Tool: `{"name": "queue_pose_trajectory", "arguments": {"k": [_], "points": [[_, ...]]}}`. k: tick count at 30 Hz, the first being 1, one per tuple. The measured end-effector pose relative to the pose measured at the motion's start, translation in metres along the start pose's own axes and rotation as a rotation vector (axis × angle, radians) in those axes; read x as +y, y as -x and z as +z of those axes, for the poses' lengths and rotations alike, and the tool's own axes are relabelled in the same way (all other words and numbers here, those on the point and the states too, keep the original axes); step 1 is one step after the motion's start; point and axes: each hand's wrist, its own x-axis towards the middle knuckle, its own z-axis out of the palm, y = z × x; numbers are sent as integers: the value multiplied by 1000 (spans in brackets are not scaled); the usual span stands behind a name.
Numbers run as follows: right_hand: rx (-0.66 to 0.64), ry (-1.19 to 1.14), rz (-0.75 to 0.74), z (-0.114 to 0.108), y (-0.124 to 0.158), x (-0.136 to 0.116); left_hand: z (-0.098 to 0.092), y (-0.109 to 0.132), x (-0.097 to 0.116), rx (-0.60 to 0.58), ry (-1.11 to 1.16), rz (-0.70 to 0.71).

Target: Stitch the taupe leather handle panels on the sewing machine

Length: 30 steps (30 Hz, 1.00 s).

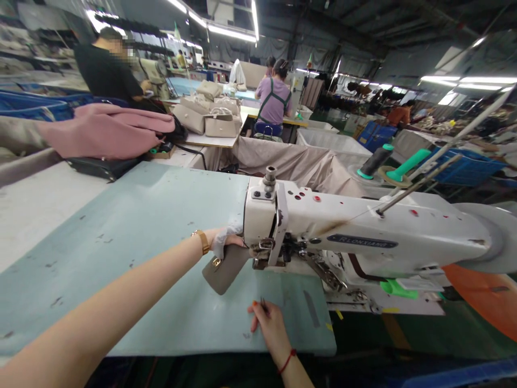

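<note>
Our left hand (231,237), with a gold-strapped watch (201,241) on its wrist and a white wrapping (221,242) around it, is closed on a taupe leather bag flap (225,270). The flap carries a gold-coloured metal fitting (216,262), and its far end runs in under the presser foot (264,254) of a white industrial sewing machine (363,223), just ahead of that hand. Our right hand (270,327) rests nearer us on the pale green surface (169,318), half curled and pinching a thin dark sliver (263,305), too small to name. A red string bracelet (287,362) circles its wrist. Beyond our hands, behind the machine, stands a black thread cone (375,160). Farther ahead, a co-worker in a purple top (274,101) sits near a table of beige handbags (210,116), while pink fabric (105,132) lies well off to the left of our hands.
</note>
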Motion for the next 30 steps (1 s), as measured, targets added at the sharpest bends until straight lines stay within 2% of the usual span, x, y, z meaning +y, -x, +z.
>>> {"name": "queue_pose_trajectory", "arguments": {"k": [4,7,9,14,18,30], "points": [[6,-82,-14,-10,-7,-20,4,17,-35,-34,76,-134],[24,-155,-37,-12,-22,-40,12,26,-56,-23,206,-139],[30,-191,-56,-10,-32,-53,15,27,-63,-12,259,-129],[49,-232,-89,2,-44,-67,12,23,-61,-38,288,-176],[81,-262,-103,7,-41,-65,11,22,-61,-76,225,-164],[76,-269,-126,9,-31,-63,16,25,-63,-37,272,-96]]}}
